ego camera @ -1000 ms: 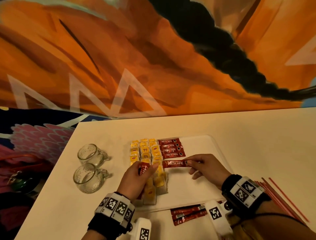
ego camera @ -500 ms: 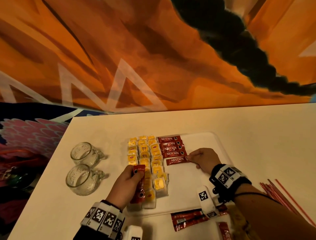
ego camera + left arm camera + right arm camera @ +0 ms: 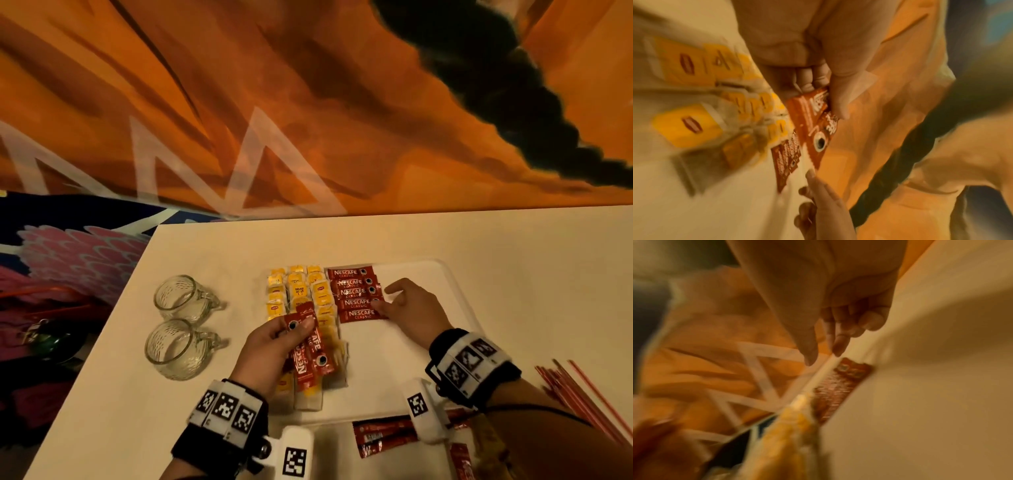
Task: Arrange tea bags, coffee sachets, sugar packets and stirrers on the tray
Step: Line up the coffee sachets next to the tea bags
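Plainly red Nescafé sachets (image 3: 310,356) fanned in the left grip (image 3: 270,346), fingers clamped; right grip (image 3: 411,310) loosely apart.

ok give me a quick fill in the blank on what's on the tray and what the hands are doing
1. The left hand grips a bunch of red ____ sachets.
2. ____ Nescafe sachets lie stacked in a column on the tray, at the right hand.
3. The two glass mugs stand to the ____ of the tray.
4. The yellow tea bags lie in ____ columns.

Missing words: Nescafe; Five; left; three
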`<action>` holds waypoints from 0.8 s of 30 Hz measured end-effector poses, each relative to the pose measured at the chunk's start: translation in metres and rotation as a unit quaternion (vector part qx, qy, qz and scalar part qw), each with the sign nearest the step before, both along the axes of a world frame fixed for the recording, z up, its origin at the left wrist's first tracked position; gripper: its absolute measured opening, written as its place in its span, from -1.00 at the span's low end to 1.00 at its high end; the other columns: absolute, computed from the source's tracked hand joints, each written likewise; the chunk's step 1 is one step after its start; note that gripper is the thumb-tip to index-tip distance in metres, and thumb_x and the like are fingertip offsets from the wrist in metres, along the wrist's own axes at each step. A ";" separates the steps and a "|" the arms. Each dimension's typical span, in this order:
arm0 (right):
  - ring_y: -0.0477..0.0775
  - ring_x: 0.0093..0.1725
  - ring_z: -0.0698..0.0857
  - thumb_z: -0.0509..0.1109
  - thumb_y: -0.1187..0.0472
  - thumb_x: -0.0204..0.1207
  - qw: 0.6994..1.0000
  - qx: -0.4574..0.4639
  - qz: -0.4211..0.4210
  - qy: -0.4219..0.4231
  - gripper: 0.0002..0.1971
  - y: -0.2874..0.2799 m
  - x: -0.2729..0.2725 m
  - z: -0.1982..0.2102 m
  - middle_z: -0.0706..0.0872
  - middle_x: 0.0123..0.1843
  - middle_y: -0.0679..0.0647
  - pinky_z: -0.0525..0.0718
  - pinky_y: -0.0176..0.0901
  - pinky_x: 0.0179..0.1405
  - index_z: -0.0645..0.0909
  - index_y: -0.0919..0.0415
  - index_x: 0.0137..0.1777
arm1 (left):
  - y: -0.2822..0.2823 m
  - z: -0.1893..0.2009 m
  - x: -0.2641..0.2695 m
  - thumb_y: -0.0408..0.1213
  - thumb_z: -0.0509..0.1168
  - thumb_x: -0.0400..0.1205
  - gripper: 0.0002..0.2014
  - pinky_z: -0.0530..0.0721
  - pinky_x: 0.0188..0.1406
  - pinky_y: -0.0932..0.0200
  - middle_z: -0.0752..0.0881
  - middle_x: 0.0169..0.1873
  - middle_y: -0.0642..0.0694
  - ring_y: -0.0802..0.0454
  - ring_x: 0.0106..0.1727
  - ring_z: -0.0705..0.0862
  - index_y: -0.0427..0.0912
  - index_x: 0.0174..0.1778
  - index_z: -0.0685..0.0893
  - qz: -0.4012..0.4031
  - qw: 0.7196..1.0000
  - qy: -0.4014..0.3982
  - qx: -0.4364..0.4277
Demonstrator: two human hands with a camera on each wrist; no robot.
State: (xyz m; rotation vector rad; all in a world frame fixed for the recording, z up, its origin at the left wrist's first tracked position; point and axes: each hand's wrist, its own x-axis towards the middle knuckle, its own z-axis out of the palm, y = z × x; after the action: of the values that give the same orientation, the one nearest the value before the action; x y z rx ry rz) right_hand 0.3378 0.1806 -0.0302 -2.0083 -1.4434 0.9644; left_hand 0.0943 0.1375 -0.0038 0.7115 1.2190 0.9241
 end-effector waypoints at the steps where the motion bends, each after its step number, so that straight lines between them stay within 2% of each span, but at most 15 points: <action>1: -0.01 -0.12 0.70 0.52 -0.13 0.42 0.999 0.022 0.031 0.025 -0.67 -0.005 -0.007 0.011 0.73 -0.18 -0.01 0.59 -0.16 -0.15 0.64 0.06 0.04 | 0.001 0.002 0.004 -0.26 0.49 0.40 -0.68 0.75 -0.04 -0.12 0.82 -0.11 -0.29 -0.18 -0.17 0.80 -0.31 0.04 0.76 0.004 1.000 -0.025 -0.002; 2: -0.06 -0.14 0.69 0.51 -0.12 0.42 0.995 0.033 0.068 0.061 -0.72 -0.010 -0.014 0.023 0.74 -0.19 -0.03 0.59 -0.20 -0.16 0.70 0.05 -0.02 | 0.002 0.004 0.008 -0.27 0.49 0.39 -0.66 0.76 -0.06 -0.11 0.81 -0.10 -0.30 -0.18 -0.18 0.79 -0.31 0.05 0.76 0.008 0.999 -0.041 0.002; 5: -0.23 -0.29 0.67 0.56 -0.05 0.39 0.969 -0.002 0.179 0.169 -0.77 -0.030 -0.036 0.050 0.79 -0.20 -0.05 0.60 -0.33 -0.31 0.76 0.09 -0.11 | 0.003 0.010 0.020 -0.29 0.48 0.42 -0.68 0.75 -0.29 0.04 0.81 -0.11 -0.30 -0.13 -0.24 0.80 -0.30 0.06 0.74 0.020 0.998 -0.061 0.020; 7: -0.18 -0.33 0.67 0.62 0.01 0.34 0.960 -0.011 0.201 0.194 -0.73 -0.039 -0.043 0.055 0.80 -0.21 0.00 0.59 -0.34 -0.35 0.75 0.18 -0.11 | 0.002 0.013 0.027 -0.33 0.45 0.47 -0.72 0.74 -0.35 0.08 0.82 -0.12 -0.29 -0.11 -0.26 0.80 -0.31 0.08 0.72 0.028 0.996 -0.074 0.030; 9: -0.07 -0.34 0.70 0.62 0.12 0.36 0.959 -0.009 0.190 0.208 -0.73 -0.045 -0.043 0.055 0.81 -0.23 0.08 0.61 -0.27 -0.34 0.69 0.27 -0.07 | 0.001 0.013 0.030 -0.31 0.44 0.48 -0.72 0.74 -0.36 0.11 0.80 -0.22 -0.22 -0.07 -0.31 0.78 -0.31 0.07 0.69 0.032 0.996 -0.076 0.036; 11: 0.02 -0.40 0.71 0.54 0.21 0.46 0.960 -0.011 0.169 0.223 -0.81 -0.048 -0.040 0.055 0.83 -0.22 0.16 0.59 -0.23 -0.38 0.62 0.27 -0.03 | -0.002 0.013 0.030 -0.23 0.45 0.47 -0.74 0.71 -0.36 0.12 0.74 -0.37 -0.14 -0.06 -0.40 0.71 -0.28 0.01 0.67 0.018 0.997 -0.067 0.036; 13: 0.05 -0.42 0.70 0.46 0.26 0.54 0.958 -0.005 0.155 0.242 -0.89 -0.050 -0.035 0.058 0.83 -0.22 0.19 0.57 -0.21 -0.39 0.60 0.23 -0.02 | -0.005 0.010 0.026 -0.07 0.46 0.44 -0.70 0.61 -0.45 0.17 0.67 -0.48 -0.08 -0.01 -0.50 0.60 -0.21 -0.08 0.67 -0.010 0.999 -0.010 0.043; 15: 0.03 -0.40 0.70 0.43 0.26 0.57 0.958 0.005 0.153 0.241 -0.93 -0.052 -0.029 0.060 0.82 -0.24 0.16 0.58 -0.20 -0.37 0.62 0.22 -0.02 | -0.008 0.009 0.020 0.08 0.47 0.39 -0.64 0.49 -0.51 0.21 0.68 -0.46 -0.05 0.04 -0.54 0.52 -0.14 -0.11 0.74 -0.033 0.996 0.060 0.051; 19: -0.03 -0.38 0.68 0.44 0.26 0.56 0.961 0.009 0.160 0.227 -0.97 -0.054 -0.023 0.063 0.79 -0.29 0.11 0.61 -0.25 -0.36 0.68 0.20 -0.05 | -0.009 0.014 0.013 0.02 0.45 0.50 -0.61 0.39 -0.59 0.26 0.56 -0.42 -0.20 0.01 -0.56 0.39 -0.28 -0.03 0.77 -0.030 0.995 0.088 0.045; 21: -0.03 -0.37 0.68 0.46 0.27 0.54 0.959 0.014 0.150 0.241 -0.96 -0.054 -0.020 0.063 0.79 -0.30 0.11 0.63 -0.26 -0.34 0.70 0.21 -0.05 | -0.009 0.017 0.012 0.00 0.45 0.50 -0.64 0.43 -0.57 0.25 0.58 -0.45 -0.15 0.01 -0.53 0.43 -0.26 -0.05 0.78 -0.035 0.992 0.106 0.054; 24: 0.00 -0.38 0.70 0.51 0.32 0.47 0.953 0.022 0.090 0.288 -0.89 -0.052 -0.013 0.061 0.80 -0.31 0.17 0.68 -0.25 -0.33 0.70 0.33 -0.05 | -0.012 0.020 0.014 -0.05 0.46 0.51 -0.73 0.43 -0.59 0.27 0.58 -0.53 -0.05 0.04 -0.56 0.42 -0.20 -0.09 0.79 -0.034 0.992 0.103 0.060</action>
State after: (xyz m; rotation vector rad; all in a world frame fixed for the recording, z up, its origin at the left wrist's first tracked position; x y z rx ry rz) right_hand 0.3251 0.1284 0.0305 -1.4021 -1.3031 1.4334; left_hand 0.1082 0.1255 0.0164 0.9561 1.3194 0.8894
